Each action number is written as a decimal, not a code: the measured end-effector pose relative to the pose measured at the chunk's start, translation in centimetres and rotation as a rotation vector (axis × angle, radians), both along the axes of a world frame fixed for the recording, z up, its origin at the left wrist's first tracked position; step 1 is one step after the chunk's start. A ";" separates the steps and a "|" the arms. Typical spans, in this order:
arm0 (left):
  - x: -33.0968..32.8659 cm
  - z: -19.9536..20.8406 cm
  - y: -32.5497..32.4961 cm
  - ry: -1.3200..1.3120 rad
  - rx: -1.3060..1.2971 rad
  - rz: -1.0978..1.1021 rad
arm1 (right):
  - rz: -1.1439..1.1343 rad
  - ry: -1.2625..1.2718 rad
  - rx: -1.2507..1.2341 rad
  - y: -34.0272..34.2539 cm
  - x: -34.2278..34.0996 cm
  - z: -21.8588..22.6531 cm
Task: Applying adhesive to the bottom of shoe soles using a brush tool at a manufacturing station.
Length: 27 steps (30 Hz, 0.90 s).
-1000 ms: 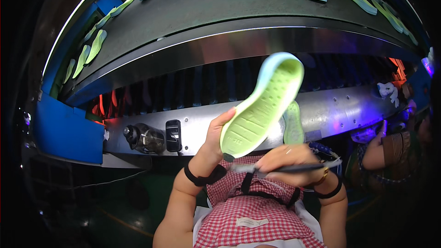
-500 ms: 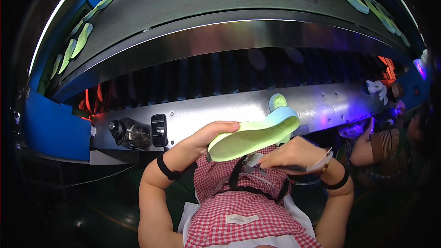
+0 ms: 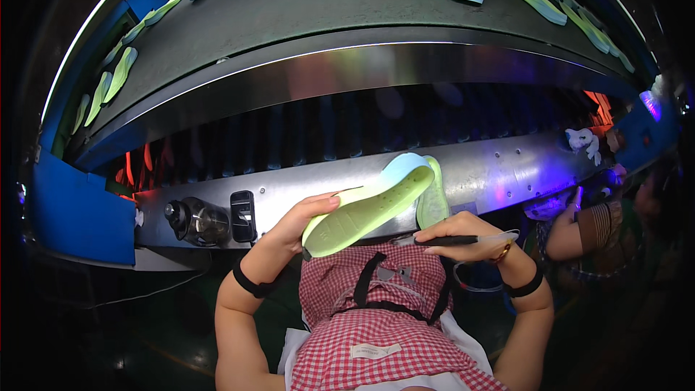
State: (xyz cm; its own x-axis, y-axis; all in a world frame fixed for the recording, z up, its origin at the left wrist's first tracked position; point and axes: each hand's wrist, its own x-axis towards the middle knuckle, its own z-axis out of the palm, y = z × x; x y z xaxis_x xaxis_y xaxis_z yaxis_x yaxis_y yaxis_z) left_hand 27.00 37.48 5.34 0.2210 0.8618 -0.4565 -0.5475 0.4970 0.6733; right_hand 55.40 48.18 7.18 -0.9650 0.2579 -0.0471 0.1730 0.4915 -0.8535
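My left hand (image 3: 298,221) grips one end of a yellow-green shoe sole (image 3: 365,210) with a pale blue edge. The sole is tilted, its inner face toward me and its far end raised to the right. In my right hand (image 3: 463,227), fingers closed, is a slim black-handled tool (image 3: 457,241) lying nearly level. Its thin tip points left, just below the held sole; whether they touch I cannot tell. A second yellow-green sole (image 3: 434,201) rests on the metal ledge behind, partly covered by the first.
On the metal ledge (image 3: 470,174) stand a dark clear bottle (image 3: 203,220) and a black holder (image 3: 243,216). White crumpled material (image 3: 581,140) lies at its right. Beyond it, a dark conveyor belt (image 3: 326,0) carries several soles. Another person's arm (image 3: 568,233) shows at right.
The held sole has turned, its far end swinging up and left. My right hand has come up slightly, and more of its black-handled tool shows. The left hand has shifted a little left.
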 end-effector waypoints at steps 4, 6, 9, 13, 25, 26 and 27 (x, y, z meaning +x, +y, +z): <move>2.2 -1.8 0.6 -0.312 0.031 0.096 | -0.174 0.231 -0.362 -2.4 -2.7 1.1; 2.9 -2.6 1.0 -0.336 0.039 0.070 | -0.315 0.245 -0.511 -2.8 -3.9 -1.3; 3.2 -4.4 0.9 -0.353 0.046 0.083 | -0.458 0.332 -0.417 -3.8 -4.5 -3.8; 3.4 -5.3 0.8 -0.439 0.099 0.118 | -0.522 0.358 -0.284 -4.2 -4.5 -4.6; 5.0 -6.1 -0.3 -0.392 0.080 0.290 | -0.777 0.458 0.376 -0.1 -5.1 -7.0; 5.5 -5.9 -0.2 -0.381 0.072 0.311 | -0.857 0.488 0.407 0.6 -5.7 -7.4; 5.8 -5.8 -0.1 -0.370 0.064 0.332 | -0.938 0.519 0.438 0.9 -6.1 -7.7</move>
